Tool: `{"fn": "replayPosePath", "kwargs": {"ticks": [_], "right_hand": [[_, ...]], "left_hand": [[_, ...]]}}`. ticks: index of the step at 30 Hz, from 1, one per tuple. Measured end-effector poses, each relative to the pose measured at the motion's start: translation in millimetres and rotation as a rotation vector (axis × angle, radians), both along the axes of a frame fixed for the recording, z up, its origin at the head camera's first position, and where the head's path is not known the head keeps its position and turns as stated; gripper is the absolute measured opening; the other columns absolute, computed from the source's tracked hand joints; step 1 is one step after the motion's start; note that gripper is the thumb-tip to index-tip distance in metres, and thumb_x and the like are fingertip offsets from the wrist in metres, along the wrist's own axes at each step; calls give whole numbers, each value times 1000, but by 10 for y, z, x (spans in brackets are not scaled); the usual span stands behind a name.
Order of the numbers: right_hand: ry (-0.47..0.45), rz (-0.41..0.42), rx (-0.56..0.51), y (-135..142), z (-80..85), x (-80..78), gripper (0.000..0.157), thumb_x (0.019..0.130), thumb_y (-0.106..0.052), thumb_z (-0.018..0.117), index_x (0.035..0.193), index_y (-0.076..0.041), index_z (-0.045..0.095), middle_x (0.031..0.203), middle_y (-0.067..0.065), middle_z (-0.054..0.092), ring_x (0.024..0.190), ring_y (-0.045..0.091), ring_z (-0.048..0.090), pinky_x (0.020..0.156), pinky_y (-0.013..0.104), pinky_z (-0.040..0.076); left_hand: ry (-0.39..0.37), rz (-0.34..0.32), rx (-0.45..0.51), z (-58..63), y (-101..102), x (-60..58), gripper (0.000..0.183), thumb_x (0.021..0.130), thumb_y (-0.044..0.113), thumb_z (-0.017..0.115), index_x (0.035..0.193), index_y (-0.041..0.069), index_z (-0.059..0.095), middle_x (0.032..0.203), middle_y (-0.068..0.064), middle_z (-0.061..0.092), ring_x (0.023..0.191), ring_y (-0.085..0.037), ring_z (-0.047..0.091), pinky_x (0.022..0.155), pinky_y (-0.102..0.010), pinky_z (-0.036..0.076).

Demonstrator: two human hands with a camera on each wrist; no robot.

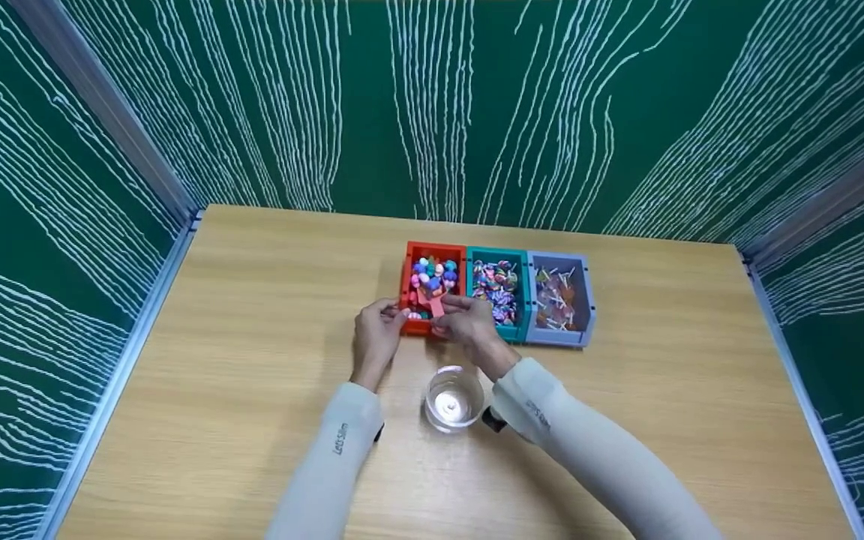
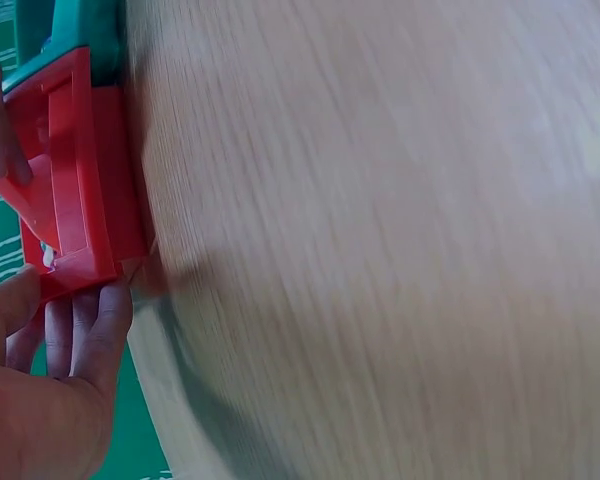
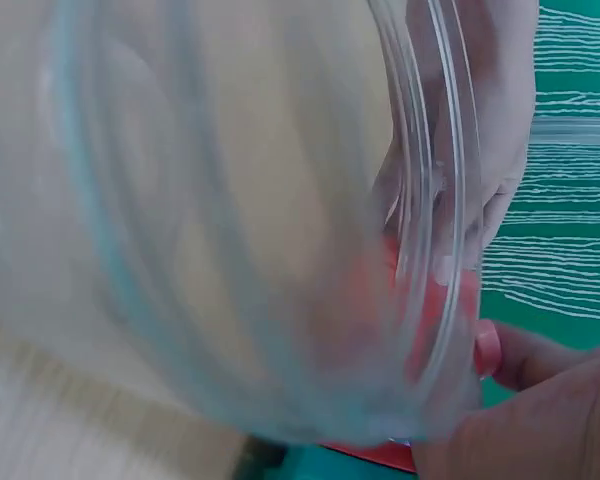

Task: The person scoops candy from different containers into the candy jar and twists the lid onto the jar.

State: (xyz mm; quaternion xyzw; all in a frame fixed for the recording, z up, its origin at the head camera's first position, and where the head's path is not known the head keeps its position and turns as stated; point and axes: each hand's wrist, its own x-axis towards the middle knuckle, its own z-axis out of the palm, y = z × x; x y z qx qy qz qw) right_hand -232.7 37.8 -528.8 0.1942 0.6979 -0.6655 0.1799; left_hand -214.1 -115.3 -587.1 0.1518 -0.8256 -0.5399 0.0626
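Note:
In the head view my left hand point(image 1: 378, 337) grips the near left corner of a red bin point(image 1: 407, 281). Its thumb lies on the rim and its fingers on the outer wall, as the left wrist view shows. My right hand point(image 1: 471, 324) holds a small pinkish-red scoop point(image 1: 433, 304) by its handle, over the near part of the same bin. Colourful rounded pieces point(image 1: 433, 276) fill the bin beyond the scoop. In the right wrist view the scoop's handle end point(image 3: 487, 347) shows beside the thumb, and a clear jar blocks much of the rest.
The clear round jar point(image 1: 453, 401) stands between my forearms, near the right sleeve. Joined to the red bin's right are a teal bin point(image 1: 523, 300) of wrapped candies and a grey-purple bin point(image 1: 589, 307) of lollipops. Green walls with white lines enclose the wooden table point(image 1: 267, 300).

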Motion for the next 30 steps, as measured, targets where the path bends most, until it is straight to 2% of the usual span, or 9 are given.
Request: {"fn": "replayPosePath", "kwargs": {"ticks": [4, 10, 17, 23, 30], "right_hand": [[35, -27, 2, -27, -40, 13, 51, 90, 22, 63, 138, 5, 65, 127, 24, 71, 85, 23, 73, 73, 27, 63], [79, -27, 59, -48, -84, 39, 49, 89, 23, 62, 134, 6, 67, 123, 23, 71, 87, 22, 72, 74, 26, 63], [107, -20, -6, 31, -110, 65, 47, 89, 26, 57, 134, 15, 63, 121, 33, 70, 74, 17, 70, 71, 29, 64], [90, -15, -40, 91, -135, 80, 51, 89, 26, 54, 136, 11, 63, 122, 30, 71, 74, 16, 69, 72, 29, 63], [67, -42, -89, 125, -152, 112, 50, 90, 25, 55, 137, 9, 64, 121, 29, 71, 77, 20, 70, 79, 36, 64]], "left_hand": [[-6, -6, 6, 0, -1, -5, 24, 99, 13, 76, 121, 4, 78, 99, -10, 77, 92, -25, 72, 82, -41, 60], [-13, -2, 18, -9, -9, 4, 25, 99, 12, 75, 122, 4, 77, 100, -9, 76, 92, -24, 71, 82, -40, 59], [29, -8, -9, -19, -33, 9, 24, 97, 7, 75, 120, 2, 78, 99, -13, 77, 92, -27, 73, 84, -42, 61], [9, -5, 8, -21, -24, -2, 25, 98, 10, 75, 122, 2, 78, 100, -12, 76, 93, -26, 71, 85, -42, 60], [9, -7, 16, -12, -10, -4, 25, 99, 10, 75, 122, 1, 77, 101, -12, 76, 93, -26, 72, 85, -41, 60]]}}
